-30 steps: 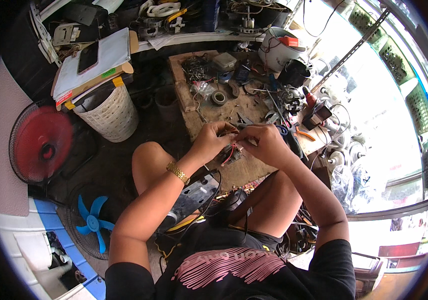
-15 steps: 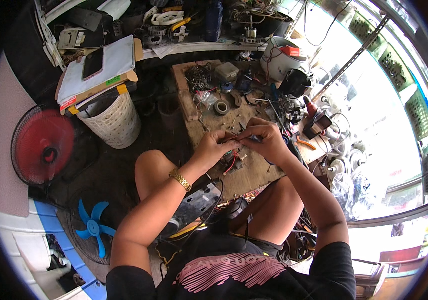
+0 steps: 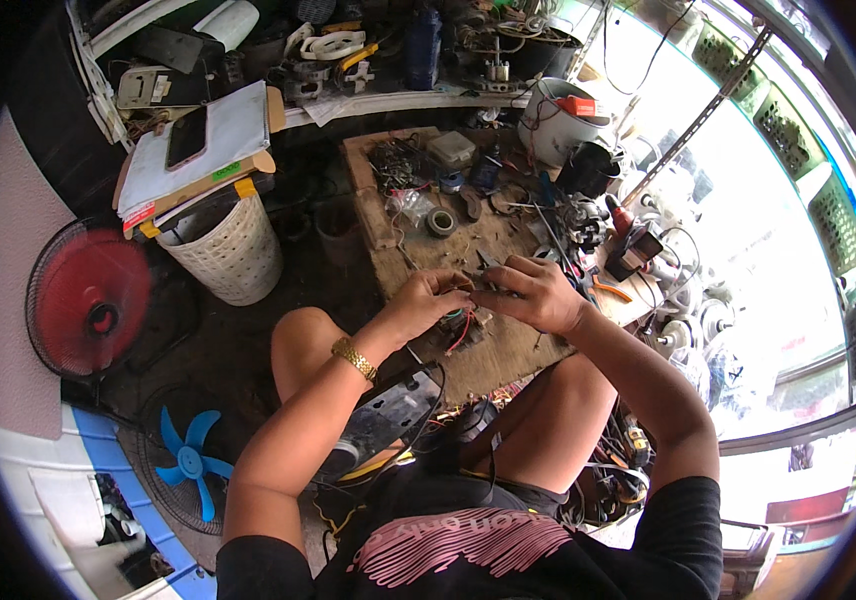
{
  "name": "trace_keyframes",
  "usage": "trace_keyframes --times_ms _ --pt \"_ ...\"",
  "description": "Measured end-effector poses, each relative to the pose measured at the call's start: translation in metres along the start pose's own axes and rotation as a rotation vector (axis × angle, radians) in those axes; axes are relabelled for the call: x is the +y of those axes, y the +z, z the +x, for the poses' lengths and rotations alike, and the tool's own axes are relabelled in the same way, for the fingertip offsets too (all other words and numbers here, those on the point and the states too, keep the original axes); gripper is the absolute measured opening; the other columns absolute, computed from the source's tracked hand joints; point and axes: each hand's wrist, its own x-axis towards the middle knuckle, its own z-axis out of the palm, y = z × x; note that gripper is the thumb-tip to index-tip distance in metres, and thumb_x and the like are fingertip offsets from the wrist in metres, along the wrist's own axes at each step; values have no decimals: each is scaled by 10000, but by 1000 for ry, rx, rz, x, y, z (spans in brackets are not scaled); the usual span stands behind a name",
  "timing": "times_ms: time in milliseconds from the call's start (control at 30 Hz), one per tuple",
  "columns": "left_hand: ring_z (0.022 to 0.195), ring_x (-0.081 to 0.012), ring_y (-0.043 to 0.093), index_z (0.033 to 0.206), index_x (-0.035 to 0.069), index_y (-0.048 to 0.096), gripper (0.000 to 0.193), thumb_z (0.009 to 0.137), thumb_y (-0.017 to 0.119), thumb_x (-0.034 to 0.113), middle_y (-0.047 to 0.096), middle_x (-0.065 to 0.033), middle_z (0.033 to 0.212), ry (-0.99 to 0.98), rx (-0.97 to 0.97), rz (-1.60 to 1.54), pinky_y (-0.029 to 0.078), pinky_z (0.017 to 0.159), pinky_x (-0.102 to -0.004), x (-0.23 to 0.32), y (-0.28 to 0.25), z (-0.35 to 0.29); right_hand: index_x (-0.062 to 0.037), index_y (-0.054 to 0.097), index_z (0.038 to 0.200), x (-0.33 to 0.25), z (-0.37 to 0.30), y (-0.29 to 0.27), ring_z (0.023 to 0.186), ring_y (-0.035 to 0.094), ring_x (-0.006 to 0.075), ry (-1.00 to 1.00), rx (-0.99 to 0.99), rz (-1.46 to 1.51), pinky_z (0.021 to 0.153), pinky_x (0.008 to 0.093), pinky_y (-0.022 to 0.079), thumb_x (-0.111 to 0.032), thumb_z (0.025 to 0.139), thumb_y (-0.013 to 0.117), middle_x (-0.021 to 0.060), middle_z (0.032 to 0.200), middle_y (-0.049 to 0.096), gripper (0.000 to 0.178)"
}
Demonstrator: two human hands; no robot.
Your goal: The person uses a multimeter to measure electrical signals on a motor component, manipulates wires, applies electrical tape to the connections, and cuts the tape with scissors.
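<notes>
My left hand [image 3: 420,304], with a gold watch [image 3: 353,358] at its wrist, pinches a thin wire over the wooden board. My right hand [image 3: 538,296] meets it from the other side, thumb and fingers pressed together at the same wire. The fingers hide most of that wire. Right below my hands lies a small electrical part [image 3: 478,325] with a red wire [image 3: 461,335] and a bit of green showing. A dark pointed tool tip [image 3: 486,258] shows just beyond my right fingers.
On the wooden board [image 3: 498,370] lie a tape roll [image 3: 440,222], a clear box [image 3: 452,149] and metal scraps. Orange-handled pliers [image 3: 612,290] lie at the right. A white basket [image 3: 228,255] with a phone [image 3: 187,137] on top and a red fan [image 3: 88,300] stand left.
My right hand has shifted slightly right and down, its elbow swinging outward. The fingers of both hands stay close together. The whole view has moved a little.
</notes>
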Motion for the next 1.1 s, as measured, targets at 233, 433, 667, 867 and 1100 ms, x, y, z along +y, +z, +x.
trace_keyframes --times_ms 233,433,667,867,1100 --pt "895 -49 603 1052 17 681 190 905 673 138 690 6 980 -96 -82 -25 476 837 -224 2 -7 3 -155 689 1036 16 10 1 799 584 175 -194 -12 -47 580 293 516 -207 672 685 5 975 571 368" --pt "872 -60 609 1028 2 673 188 897 690 135 694 -10 959 -63 -88 6 482 812 -224 -1 -4 -2 -118 654 953 12 18 1 801 587 185 -201 -77 21 601 311 521 -200 694 689 17 945 561 274" --pt "764 -68 617 915 -1 625 155 921 651 151 677 -24 822 -115 31 374 475 660 -249 25 3 -22 -70 578 819 -27 8 5 717 558 239 191 -37 183 566 369 486 -110 718 718 54 808 531 177" --pt "683 -123 666 831 -3 565 196 922 612 165 667 -78 708 57 319 237 472 578 -280 11 22 -40 -60 559 779 -64 4 17 680 545 246 323 76 175 561 375 471 -60 685 716 64 762 525 183" --pt "663 -241 668 792 39 566 230 918 594 228 639 -109 660 -102 113 611 455 568 -342 -1 9 -43 -73 558 788 -76 4 20 696 548 209 256 86 53 575 342 473 -96 655 732 45 808 545 220"
